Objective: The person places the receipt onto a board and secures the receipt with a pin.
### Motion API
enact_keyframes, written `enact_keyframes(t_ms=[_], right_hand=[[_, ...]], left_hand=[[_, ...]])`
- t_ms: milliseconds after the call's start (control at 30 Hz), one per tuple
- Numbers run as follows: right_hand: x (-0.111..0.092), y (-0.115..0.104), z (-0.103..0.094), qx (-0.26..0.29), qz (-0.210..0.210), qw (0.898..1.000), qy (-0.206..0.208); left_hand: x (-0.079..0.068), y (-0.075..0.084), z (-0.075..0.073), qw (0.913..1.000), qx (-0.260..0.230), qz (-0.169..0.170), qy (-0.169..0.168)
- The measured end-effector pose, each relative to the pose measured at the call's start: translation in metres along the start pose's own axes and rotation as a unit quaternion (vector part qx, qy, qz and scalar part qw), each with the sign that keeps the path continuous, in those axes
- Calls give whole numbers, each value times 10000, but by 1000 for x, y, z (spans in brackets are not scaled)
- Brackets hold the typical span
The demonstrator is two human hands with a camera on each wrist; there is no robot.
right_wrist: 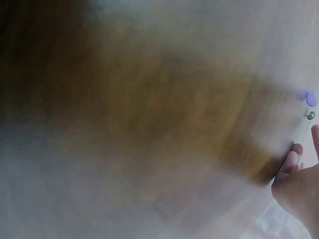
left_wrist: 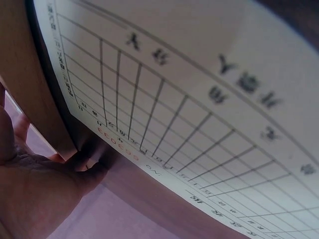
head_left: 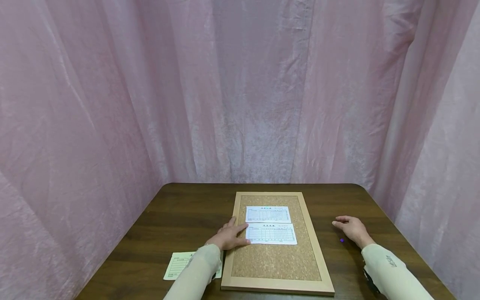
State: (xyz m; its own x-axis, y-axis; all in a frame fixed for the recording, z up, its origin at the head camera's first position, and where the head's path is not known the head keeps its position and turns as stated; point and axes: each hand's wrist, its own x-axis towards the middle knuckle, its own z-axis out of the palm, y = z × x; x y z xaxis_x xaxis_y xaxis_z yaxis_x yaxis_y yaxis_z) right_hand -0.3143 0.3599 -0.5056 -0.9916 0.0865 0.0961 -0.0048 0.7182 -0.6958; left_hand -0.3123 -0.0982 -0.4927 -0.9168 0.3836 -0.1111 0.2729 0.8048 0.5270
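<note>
A cork board (head_left: 275, 262) with a light wooden frame lies on the table, bearing an upper printed white slip (head_left: 268, 214) and a lower printed white slip (head_left: 271, 233). My left hand (head_left: 226, 236) rests across the board's left edge with its fingers extended, fingertips at the left edge of the lower slip. To the right of the board, my right hand (head_left: 352, 230) is low over the table, its fingers loosely extended. Close by it lies a purple pushpin (head_left: 342, 240). The right wrist view shows this purple pin (right_wrist: 312, 98) beside a silver-looking pin (right_wrist: 310, 114).
Pale green printed slips (head_left: 176, 266) lie left of the board, partly hidden by my left sleeve. A small teal spot (head_left: 266, 207) shows at the upper slip's top edge. The dark wooden table (head_left: 187, 208) ends at a pink curtain (head_left: 255, 125) behind.
</note>
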Motion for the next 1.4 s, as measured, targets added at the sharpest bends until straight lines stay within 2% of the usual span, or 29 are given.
enact_keyframes(t_ms=[267, 800, 1133, 1400], right_hand=[[-1, -4, 1, -125, -213, 9996, -159], [-5, -1, 2, -482, -832, 9953, -56], [-2, -4, 1, -359, -580, 9976, -147], [0, -4, 2, -666, -698, 9953, -125]], left_hand=[[2, -2, 1, 10000, 82, 9, -15], [2, -5, 3, 10000, 28, 2, 8], [0, -2, 0, 10000, 61, 35, -27], [2, -2, 0, 10000, 32, 34, -26]])
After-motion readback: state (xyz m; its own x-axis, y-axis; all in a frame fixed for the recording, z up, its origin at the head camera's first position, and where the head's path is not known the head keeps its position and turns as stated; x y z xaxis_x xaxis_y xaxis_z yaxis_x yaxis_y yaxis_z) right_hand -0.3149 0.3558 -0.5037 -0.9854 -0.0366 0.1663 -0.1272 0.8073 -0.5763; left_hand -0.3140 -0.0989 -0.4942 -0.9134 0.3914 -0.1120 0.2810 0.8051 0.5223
